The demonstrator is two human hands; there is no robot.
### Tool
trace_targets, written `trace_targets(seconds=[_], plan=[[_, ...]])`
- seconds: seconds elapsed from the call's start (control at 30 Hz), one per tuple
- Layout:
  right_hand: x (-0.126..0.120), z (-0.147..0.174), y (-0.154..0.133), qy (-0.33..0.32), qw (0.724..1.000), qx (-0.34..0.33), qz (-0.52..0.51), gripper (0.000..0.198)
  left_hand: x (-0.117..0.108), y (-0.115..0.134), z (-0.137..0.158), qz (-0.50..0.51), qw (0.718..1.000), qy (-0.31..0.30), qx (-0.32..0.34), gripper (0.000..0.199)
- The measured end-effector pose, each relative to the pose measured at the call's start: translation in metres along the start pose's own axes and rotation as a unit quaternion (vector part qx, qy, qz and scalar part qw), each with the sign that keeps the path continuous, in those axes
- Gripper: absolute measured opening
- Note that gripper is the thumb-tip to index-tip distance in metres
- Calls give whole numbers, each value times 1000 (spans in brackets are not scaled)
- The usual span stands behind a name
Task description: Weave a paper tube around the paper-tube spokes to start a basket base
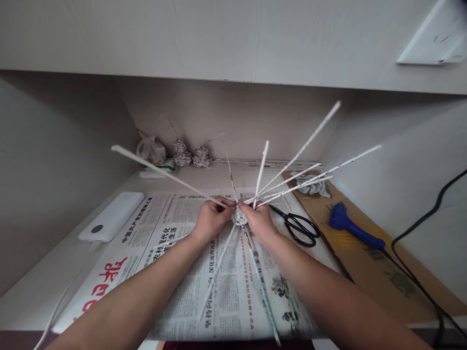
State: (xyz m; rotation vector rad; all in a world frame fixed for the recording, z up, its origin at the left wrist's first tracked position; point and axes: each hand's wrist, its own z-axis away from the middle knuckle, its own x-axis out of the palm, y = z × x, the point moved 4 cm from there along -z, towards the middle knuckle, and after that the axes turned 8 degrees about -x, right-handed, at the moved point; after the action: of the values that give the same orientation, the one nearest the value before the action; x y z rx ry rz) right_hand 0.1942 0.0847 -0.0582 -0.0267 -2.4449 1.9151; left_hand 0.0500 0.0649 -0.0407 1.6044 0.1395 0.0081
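A small round piece woven from rolled paper (240, 217) is held between my two hands above the spread newspaper (171, 272). Long rolled-paper sticks (310, 141) fan out from it to the upper left, the right and down toward me. My left hand (212, 217) pinches its left edge, close to the base of the stick at upper left (156, 169). On the other side, my right hand (258, 218) grips the right edge where several sticks cross. The fingertips of both hands are partly hidden behind the weave.
Black scissors (297, 228) lie right of my right hand. A blue glue gun (353, 226) rests on cardboard (379, 277), its black cord trailing right. At left is a white power bank (113, 216). Two woven gourd shapes (191, 154) and a plastic bag (151, 149) stand at the back.
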Motion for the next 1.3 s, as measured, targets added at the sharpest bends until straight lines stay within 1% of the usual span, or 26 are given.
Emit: trace_targets(seconds=[0.07,0.13,0.2,0.27,0.4,0.47,0.67,0.73,0.8,0.87,0.93,1.03,1.17,1.23,1.3], plan=[[1,0,-1,-3,1000,9,-20,22,-1,-5,-3,101,991,-11,-81,24],[2,1,-1,-12,1000,11,-20,22,-3,-8,-5,158,977,-8,-145,30],[2,1,-2,-20,1000,6,-9,22,-4,-9,-5,179,967,1,-179,33],[1,0,-2,-22,1000,-5,10,22,-4,-8,-4,188,963,-2,-191,34],[1,0,-5,-55,996,-55,52,21,2,-7,-1,201,959,-61,-191,34],[2,0,-8,-71,993,-67,65,21,3,-7,-1,206,957,-79,-189,35],[3,1,-12,-72,993,-62,69,20,-1,-12,-4,174,965,-34,-193,34],[2,1,-8,-62,995,-36,72,19,-1,-12,-4,172,965,-31,-195,33],[0,1,-1,-42,997,2,71,22,-1,-11,-3,173,964,-28,-198,33],[-1,1,4,-28,998,22,60,25,-1,-9,-2,174,965,-22,-196,34],[-1,0,5,-32,998,13,59,25,-1,-8,-2,169,967,-20,-190,34],[0,1,1,-47,995,-15,88,22,-1,-6,-1,155,970,-23,-188,34],[2,3,-3,-62,993,-17,97,21,0,-8,-1,147,971,-21,-189,35],[3,4,-2,-58,995,-11,77,20,1,-9,-1,134,977,-18,-166,34],[3,6,1,-49,998,3,51,19,2,-8,-1,102,986,-13,-130,32]])
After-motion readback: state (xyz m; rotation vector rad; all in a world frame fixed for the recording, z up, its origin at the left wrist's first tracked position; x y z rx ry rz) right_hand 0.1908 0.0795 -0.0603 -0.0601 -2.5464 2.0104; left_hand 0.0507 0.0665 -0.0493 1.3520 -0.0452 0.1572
